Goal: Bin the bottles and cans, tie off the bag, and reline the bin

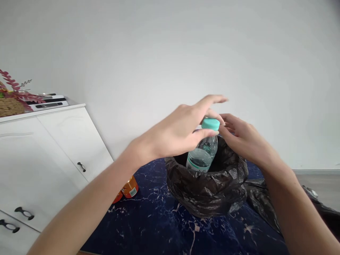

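A clear plastic bottle (201, 159) with a turquoise cap (210, 124) leans slightly, its lower part down inside a bin lined with a black plastic bag (209, 191). My left hand (186, 124) grips it at the neck just under the cap, thumb in front, index finger stretched out above. My right hand (239, 132) is close beside the cap on the right, over the bag's rim. Its fingers are loosely bent and apart; whether the fingertips touch the bottle I cannot tell. The bottle's base is hidden by the bag.
The bin stands on a dark blue marbled tabletop (156, 219). Orange cans (130, 187) sit behind my left forearm. More black plastic bag (261, 198) lies at right. A white cabinet (61, 141) on the left carries a wicker basket (10, 107) with red leaves.
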### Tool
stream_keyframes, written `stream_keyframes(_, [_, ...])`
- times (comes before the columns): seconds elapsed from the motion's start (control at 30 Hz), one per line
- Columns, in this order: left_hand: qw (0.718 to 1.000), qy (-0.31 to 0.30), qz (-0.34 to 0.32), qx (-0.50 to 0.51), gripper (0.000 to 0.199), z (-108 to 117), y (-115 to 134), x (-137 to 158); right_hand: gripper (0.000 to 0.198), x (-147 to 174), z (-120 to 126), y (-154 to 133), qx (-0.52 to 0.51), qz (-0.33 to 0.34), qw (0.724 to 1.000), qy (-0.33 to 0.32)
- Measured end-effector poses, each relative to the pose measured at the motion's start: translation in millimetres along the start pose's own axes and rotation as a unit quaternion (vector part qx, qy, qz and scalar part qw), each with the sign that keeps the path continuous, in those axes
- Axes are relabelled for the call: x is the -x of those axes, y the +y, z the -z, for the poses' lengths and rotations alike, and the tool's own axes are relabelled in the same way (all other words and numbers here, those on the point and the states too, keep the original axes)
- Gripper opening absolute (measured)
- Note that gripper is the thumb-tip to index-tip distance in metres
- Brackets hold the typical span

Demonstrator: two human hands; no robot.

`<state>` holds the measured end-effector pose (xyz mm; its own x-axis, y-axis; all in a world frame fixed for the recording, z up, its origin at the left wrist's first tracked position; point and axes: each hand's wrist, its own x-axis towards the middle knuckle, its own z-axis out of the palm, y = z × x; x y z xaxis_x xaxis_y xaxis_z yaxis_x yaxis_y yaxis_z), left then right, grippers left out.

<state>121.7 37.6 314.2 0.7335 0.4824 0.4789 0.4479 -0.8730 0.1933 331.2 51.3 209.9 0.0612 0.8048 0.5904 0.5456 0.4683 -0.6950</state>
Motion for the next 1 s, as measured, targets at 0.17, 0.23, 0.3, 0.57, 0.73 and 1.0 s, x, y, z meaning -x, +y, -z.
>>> stream_keyframes(0.17, [0.977, -0.179, -0.015, 0.112, 0.065, -30.1, -15.1, -9.3, 0.024, -5.8, -0.3, 14.0, 0.075, 0.007, 0.995, -0.066])
stream_keyframes(0.23, [0.978, -0.18, -0.016, 0.105, 0.064, -36.7, -18.7, -6.0, 0.027, -9.4, -0.7, 19.8, 0.066, -0.01, 0.997, -0.025])
stream_keyframes(0.3, [0.983, -0.158, -0.012, 0.093, 0.06, -37.2, -21.9, 0.8, 0.029, -11.8, -0.2, 21.9, 0.024, -0.026, 0.999, 0.034])
stream_keyframes(0.57, [0.996, 0.018, 0.084, -0.002, 0.034, -14.3, -40.3, 60.8, 0.045, -2.7, 5.2, 5.1, -0.043, 0.002, 0.999, 0.008])
stream_keyframes(0.73, [0.946, 0.202, 0.244, -0.067, 0.037, -8.3, -61.6, 132.1, 0.043, -1.9, -6.6, 8.2, 0.047, 0.039, 0.99, -0.123])
stream_keyframes(1.0, [0.888, 0.1, 0.39, -0.225, 0.063, -14.8, -131.4, 232.5, 0.039, -0.2, -16.2, 6.9, 0.057, -0.015, 0.997, -0.052])
